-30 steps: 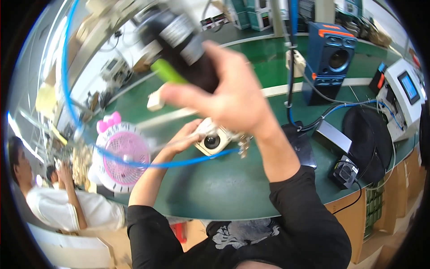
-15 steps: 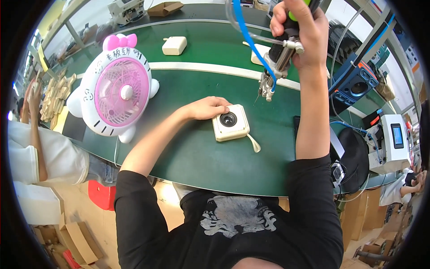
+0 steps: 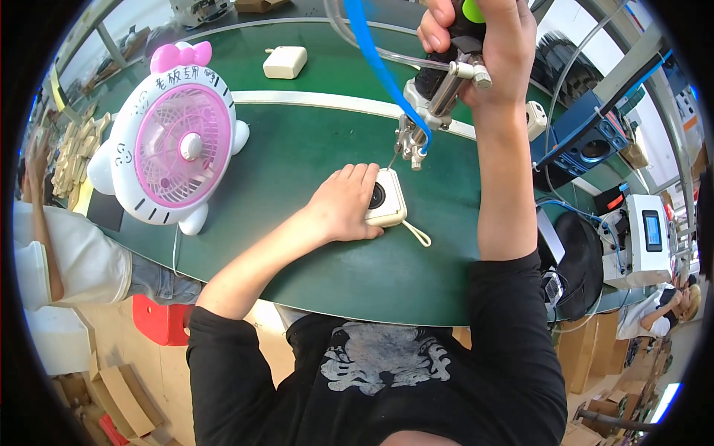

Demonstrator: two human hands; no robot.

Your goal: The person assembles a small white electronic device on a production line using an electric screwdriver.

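Note:
A small cream square device (image 3: 391, 199) with a round black lens-like part and a loop strap lies on the green work table (image 3: 357, 275). My left hand (image 3: 342, 202) grips it from the left, fingers over its upper side and thumb at its lower edge, covering part of the lens. Raised above and to the right, my right hand (image 3: 507, 63) is wrapped round a screwdriver (image 3: 440, 97) with a blue air hose and a clear tube. Its thin bit points down at the device's top edge; whether it touches, I cannot tell.
A pink and white cartoon fan (image 3: 190, 146) stands at left. Similar cream devices lie farther back (image 3: 285, 62) and beyond my right forearm. At right are a blue speaker-like box (image 3: 587, 145) and a white machine with a screen (image 3: 645, 238). Another person's arm and sleeve show at far left.
The screwdriver has come down and left to the device's top edge. My left hand has shifted from the device's upper left corner to wrap its left side. The whole view has shifted slightly.

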